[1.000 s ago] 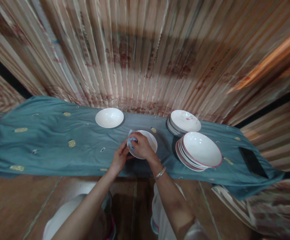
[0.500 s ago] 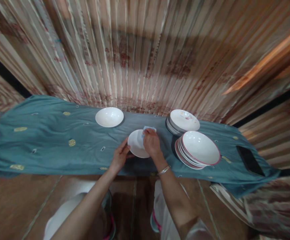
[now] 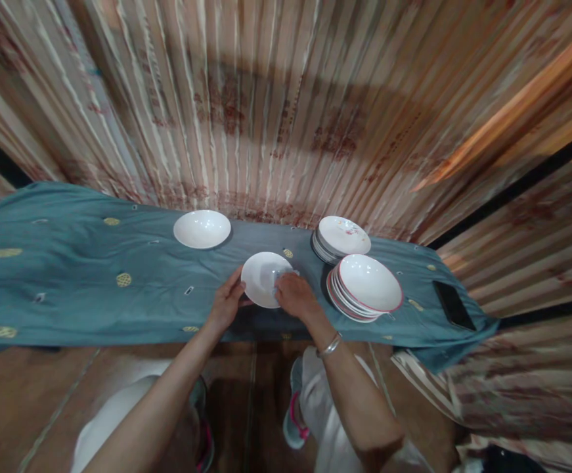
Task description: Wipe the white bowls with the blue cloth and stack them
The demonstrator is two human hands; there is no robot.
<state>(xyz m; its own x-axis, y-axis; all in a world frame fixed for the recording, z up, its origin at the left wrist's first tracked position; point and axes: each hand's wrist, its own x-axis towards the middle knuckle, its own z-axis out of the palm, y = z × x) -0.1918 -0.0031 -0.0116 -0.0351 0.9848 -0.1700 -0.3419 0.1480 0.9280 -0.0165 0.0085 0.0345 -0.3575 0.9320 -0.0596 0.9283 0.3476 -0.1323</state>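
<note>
A white plate [image 3: 259, 279] is held above the front part of the cloth-covered table. My left hand [image 3: 226, 299] grips its left rim, thumb on top and fingers underneath. My right hand [image 3: 294, 293] is closed on a pale blue-white cloth [image 3: 278, 276] and presses it against the right side of the plate's inner face. The hand covers most of the cloth. Behind the plate, to the left, a white bowl [image 3: 201, 228] rests on the table. Right of my right hand is a stack of red-rimmed bowls [image 3: 370, 282].
Behind the bowls stands a stack of white plates with a flower print [image 3: 342, 234]. A black phone [image 3: 454, 305] lies at the table's right end. A teal tablecloth [image 3: 83, 282] covers the table. A pleated curtain [image 3: 266, 118] hangs along the back edge.
My right hand and the cloth have moved from the plate's upper right rim down onto its inner right side. My left hand keeps its grip. The whole view has shifted slightly.
</note>
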